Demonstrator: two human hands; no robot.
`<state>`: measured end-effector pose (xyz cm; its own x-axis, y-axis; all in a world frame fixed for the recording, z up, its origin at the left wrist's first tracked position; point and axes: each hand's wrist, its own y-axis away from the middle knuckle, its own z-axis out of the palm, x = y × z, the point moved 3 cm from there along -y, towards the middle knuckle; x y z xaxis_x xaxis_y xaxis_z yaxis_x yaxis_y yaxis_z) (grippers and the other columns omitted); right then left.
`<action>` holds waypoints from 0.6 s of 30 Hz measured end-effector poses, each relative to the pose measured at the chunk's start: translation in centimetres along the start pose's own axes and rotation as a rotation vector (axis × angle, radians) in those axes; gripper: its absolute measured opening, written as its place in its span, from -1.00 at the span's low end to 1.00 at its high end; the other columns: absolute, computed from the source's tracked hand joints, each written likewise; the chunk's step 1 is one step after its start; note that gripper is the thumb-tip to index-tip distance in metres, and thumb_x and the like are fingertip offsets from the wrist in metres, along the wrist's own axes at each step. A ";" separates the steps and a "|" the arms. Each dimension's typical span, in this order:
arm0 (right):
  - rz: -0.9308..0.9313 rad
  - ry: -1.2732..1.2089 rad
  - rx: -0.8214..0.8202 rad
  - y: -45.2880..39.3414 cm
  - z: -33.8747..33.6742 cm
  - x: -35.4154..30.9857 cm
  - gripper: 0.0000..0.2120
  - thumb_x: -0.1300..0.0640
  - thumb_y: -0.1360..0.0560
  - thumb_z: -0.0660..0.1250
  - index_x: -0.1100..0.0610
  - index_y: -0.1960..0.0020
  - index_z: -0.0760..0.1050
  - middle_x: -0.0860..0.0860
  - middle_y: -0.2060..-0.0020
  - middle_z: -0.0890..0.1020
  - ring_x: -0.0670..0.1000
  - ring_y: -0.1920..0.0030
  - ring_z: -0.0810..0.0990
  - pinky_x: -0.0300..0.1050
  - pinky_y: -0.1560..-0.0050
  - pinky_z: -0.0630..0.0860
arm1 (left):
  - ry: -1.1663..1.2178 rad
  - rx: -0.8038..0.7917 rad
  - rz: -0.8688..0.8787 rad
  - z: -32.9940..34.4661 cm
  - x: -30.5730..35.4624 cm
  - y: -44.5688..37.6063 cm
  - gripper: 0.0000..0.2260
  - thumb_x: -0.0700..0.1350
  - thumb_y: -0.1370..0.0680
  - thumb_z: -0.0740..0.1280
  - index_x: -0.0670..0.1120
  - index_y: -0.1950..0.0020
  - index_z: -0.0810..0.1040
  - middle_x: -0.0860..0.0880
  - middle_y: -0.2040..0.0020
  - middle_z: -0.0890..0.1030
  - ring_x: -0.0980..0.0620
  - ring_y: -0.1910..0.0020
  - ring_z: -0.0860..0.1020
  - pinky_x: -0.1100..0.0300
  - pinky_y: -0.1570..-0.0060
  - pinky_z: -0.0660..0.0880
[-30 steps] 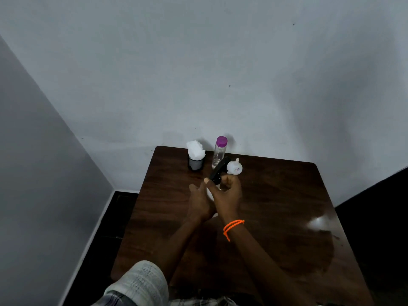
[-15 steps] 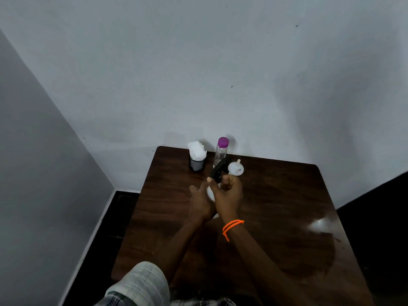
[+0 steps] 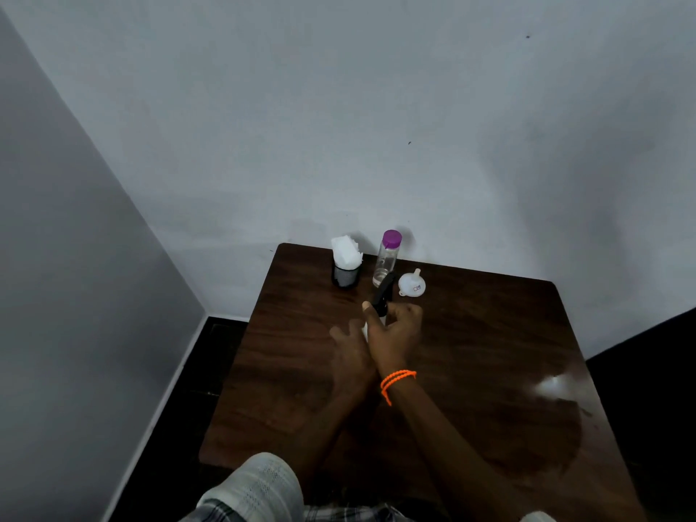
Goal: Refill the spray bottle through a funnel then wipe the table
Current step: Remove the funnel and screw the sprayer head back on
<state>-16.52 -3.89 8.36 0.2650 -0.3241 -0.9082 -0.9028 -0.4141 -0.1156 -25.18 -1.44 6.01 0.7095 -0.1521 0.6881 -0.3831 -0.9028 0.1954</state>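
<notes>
A spray bottle with a black trigger head (image 3: 383, 293) stands mid-table, its white body mostly hidden behind my hands. My right hand (image 3: 395, 333), with an orange band at the wrist, grips the black head at the neck. My left hand (image 3: 350, 352) wraps around the bottle's body from the left. A white funnel (image 3: 412, 283) lies on the table just behind and right of the bottle. A clear water bottle with a purple cap (image 3: 387, 258) stands at the back edge. A black mesh holder of white tissues (image 3: 345, 263) stands left of it.
The dark wooden table (image 3: 489, 352) sits in a corner, with grey walls behind and to the left. A glare patch (image 3: 553, 386) shows near its right edge. Dark floor lies beyond the table's left and right edges.
Both hands stay on the spray bottle. The right hand's grip on the black head has shifted slightly; the bottle stays in place.
</notes>
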 end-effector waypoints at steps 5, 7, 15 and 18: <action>-0.030 -0.061 -0.209 -1.1 -0.5 1.1 -0.72 0.09 -0.34 0.64 0.10 0.22 0.53 0.00 0.17 0.56 -0.02 0.14 0.59 -0.19 0.08 0.51 | 0.163 -0.203 0.204 -0.4 -1.6 0.6 -0.26 0.04 -0.37 0.60 -0.02 -0.46 0.36 -0.01 -0.30 0.40 0.01 -0.29 0.45 0.16 -0.19 0.45; -0.060 -0.081 -0.343 -1.6 -1.0 1.5 -0.77 0.08 -0.38 0.62 0.14 0.16 0.59 -0.01 0.16 0.60 -0.05 0.13 0.63 -0.23 0.09 0.55 | 0.192 -0.253 0.185 -1.6 -2.4 0.4 -0.18 0.14 -0.26 0.65 0.09 -0.43 0.36 0.16 -0.24 0.38 0.18 -0.23 0.42 0.38 -0.05 0.36; 0.058 -0.079 -0.373 -0.9 1.1 2.3 -0.75 0.01 -0.39 0.61 0.08 0.17 0.56 0.04 0.15 0.65 -0.02 0.11 0.65 -0.10 0.07 0.57 | 0.154 0.012 -0.094 0.8 -6.0 -1.0 -0.38 0.20 -0.39 0.46 -0.02 -0.37 0.45 -0.02 -0.30 0.51 0.01 -0.27 0.51 0.15 -0.25 0.43; 0.003 -0.021 -0.410 0.2 2.4 2.5 -0.73 0.00 -0.39 0.61 0.07 0.24 0.54 0.00 0.19 0.59 -0.04 0.15 0.61 -0.17 0.11 0.51 | 0.032 -0.215 -0.165 2.3 -9.3 1.6 -0.40 0.30 -0.19 0.56 0.04 -0.13 0.66 0.02 -0.05 0.66 0.13 -0.02 0.65 0.33 0.00 0.53</action>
<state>-16.84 -2.72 5.11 0.2520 -0.3101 -0.9167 -0.6927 -0.7193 0.0529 -31.04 -2.39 -1.65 0.7551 0.0058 0.6556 -0.3832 -0.8075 0.4484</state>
